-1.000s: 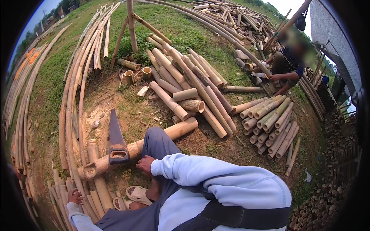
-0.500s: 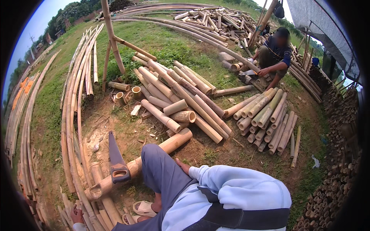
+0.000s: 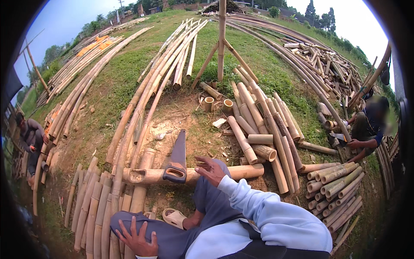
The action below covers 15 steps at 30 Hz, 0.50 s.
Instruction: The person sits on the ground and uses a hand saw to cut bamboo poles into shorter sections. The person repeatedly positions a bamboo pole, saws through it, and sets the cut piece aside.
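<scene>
My left hand (image 3: 137, 237) rests on my left knee, fingers spread, with nothing in it. Raised above my right knee, my right hand (image 3: 210, 170) is empty, its fingers loosely apart. Just left of it, a hand saw (image 3: 179, 149) with a dark blade and handle lies across a thick bamboo pole (image 3: 246, 171). Neither hand touches the saw. That pole runs crosswise in front of me, with its hollow cut end at the left. Beneath its left part another bamboo pole (image 3: 147, 159) points away from me.
Cut bamboo pieces (image 3: 258, 112) lie heaped ahead, with a stacked bundle (image 3: 334, 185) at right. Long bamboo poles (image 3: 146, 97) stretch away at left. An upright post (image 3: 221, 47) has slanted braces. One person (image 3: 366, 125) crouches at right with a blade; another (image 3: 32, 140) sits far left.
The view has swung left, bringing a second person into sight. My right hand has risen from beside my knee toward the saw handle. My left hand has come onto my left knee.
</scene>
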### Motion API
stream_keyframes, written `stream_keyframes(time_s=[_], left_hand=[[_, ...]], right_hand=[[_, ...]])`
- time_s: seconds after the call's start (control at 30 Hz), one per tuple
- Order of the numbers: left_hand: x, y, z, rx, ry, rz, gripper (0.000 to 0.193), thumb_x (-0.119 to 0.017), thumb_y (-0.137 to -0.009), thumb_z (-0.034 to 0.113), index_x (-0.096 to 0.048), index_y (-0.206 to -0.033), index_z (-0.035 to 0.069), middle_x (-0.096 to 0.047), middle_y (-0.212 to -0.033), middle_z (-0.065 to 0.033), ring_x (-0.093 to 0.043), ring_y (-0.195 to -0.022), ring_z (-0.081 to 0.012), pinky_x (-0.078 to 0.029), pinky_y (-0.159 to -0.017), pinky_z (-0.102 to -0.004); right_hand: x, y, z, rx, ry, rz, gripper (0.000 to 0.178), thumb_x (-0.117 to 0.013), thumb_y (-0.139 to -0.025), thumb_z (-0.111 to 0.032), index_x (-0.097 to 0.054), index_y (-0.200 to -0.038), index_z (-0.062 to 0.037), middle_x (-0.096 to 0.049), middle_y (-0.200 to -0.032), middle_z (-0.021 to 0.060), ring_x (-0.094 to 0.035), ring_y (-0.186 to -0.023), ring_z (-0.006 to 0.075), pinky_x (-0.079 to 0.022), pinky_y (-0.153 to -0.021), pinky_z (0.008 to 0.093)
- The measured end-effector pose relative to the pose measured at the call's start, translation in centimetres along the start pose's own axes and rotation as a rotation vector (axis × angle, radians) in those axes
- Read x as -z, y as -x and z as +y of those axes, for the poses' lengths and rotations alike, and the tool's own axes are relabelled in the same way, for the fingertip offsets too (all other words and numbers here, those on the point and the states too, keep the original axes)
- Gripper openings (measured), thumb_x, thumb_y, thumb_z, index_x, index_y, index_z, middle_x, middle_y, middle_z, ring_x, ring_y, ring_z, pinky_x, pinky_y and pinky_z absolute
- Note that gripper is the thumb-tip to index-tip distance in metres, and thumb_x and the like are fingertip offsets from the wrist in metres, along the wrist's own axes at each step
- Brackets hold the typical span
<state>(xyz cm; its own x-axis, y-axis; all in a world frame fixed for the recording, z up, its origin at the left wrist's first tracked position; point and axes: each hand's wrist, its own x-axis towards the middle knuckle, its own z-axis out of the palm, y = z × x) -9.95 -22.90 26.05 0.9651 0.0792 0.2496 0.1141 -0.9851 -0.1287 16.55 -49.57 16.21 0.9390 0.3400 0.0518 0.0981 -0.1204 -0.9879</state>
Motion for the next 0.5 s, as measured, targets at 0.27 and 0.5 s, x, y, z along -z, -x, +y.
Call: stream_keyframes(time_s=[0.27, 0.5], left_hand=[[-17.9, 22.3, -11.7, 1.136, 0.655, 0.077, 0.058, -0.054, -0.098, 0.039, -0.055, -0.132, -0.009, -0.059, -0.133, -0.0256, -0.057, -0.124, -0.0409, -0.043, -0.103, -0.0547], [-20.9, 20.7, -8.8, 1.199, 1.635, 0.428, 0.056, -0.044, -0.104, 0.045, -0.053, -0.137, 0.001, -0.055, -0.141, -0.0131, -0.054, -0.129, -0.0272, -0.039, -0.108, -0.036]], right_hand=[[0.5, 2.5, 8.6, 0.161, 1.17, -0.261, 0.071, -0.064, -0.088, -0.054, -0.044, -0.148, -0.0226, -0.035, -0.159, 0.0087, -0.034, -0.146, 0.0302, -0.024, -0.117, 0.0617], [1.8, -3.4, 10.2, -0.49, 0.803, 0.122, 0.092, -0.066, -0.081, -0.065, -0.032, -0.154, -0.0218, -0.035, -0.152, 0.0269, -0.029, -0.145, 0.0449, -0.04, -0.11, 0.0528]])
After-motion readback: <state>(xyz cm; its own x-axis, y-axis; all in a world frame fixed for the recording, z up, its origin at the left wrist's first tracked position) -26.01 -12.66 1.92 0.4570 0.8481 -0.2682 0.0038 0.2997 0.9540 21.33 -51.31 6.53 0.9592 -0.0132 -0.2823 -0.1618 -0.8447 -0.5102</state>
